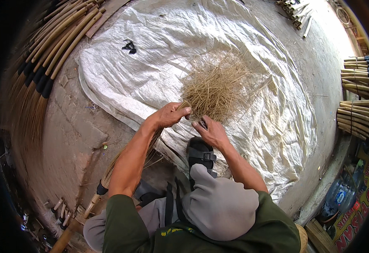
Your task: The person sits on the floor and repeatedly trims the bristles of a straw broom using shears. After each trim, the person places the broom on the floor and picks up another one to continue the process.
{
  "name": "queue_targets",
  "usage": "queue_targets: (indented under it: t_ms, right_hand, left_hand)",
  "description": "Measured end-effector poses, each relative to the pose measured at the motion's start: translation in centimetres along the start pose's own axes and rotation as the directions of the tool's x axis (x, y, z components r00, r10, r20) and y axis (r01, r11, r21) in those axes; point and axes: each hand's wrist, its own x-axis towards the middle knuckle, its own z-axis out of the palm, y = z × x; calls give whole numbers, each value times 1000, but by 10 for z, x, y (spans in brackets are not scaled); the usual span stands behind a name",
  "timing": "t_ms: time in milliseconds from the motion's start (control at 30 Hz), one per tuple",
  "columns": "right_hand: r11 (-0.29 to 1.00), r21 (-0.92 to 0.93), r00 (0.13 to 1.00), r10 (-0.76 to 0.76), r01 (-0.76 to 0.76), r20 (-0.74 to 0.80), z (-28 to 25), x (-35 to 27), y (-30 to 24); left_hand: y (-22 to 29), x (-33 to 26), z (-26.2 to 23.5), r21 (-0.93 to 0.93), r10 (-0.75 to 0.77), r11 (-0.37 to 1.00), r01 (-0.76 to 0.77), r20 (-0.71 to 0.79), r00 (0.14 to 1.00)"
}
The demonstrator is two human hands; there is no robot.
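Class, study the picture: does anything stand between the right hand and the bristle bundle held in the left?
Nothing visible blocks the way: the right hand, closed around a mostly hidden dark item, is close beside the left hand, which grips the bristle bundle. The loose fibre pile lies mainly beyond both hands.

Upper garment: dark green shirt [273,223], short sleeves, loose cut; a yellow printed marking [172,231] is noted on the front, partly lost in folds. Lower garment: plain light grey trousers [222,206], soft cloth, rounded and creased over the knee. Two narrow black strips [169,204] lie against the trousers; their attachment cannot be determined. Footwear: one black sandal [195,145], broad cross strap [203,156] with buckle. Forearms, left hand [167,115] and right hand [214,133]: bare.
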Motion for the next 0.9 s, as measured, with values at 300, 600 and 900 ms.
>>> queue_targets:
  t_ms: [300, 600, 900]
  right_hand:
    - [1000, 0, 999, -1, 1, -49, 8, 7, 2]
    - [998, 27, 997, -61, 59, 48, -7, 3, 2]
    - [998, -48, 999, -48, 47, -17, -3, 7, 16]
  left_hand:
    - [-3, 1, 8, -226, 16, 974, 3, 83, 996]
    - [4, -2, 7, -258, -60, 962, 88, 113, 992]
    - [4, -3, 9, -277, -33, 958, 78, 165, 986]
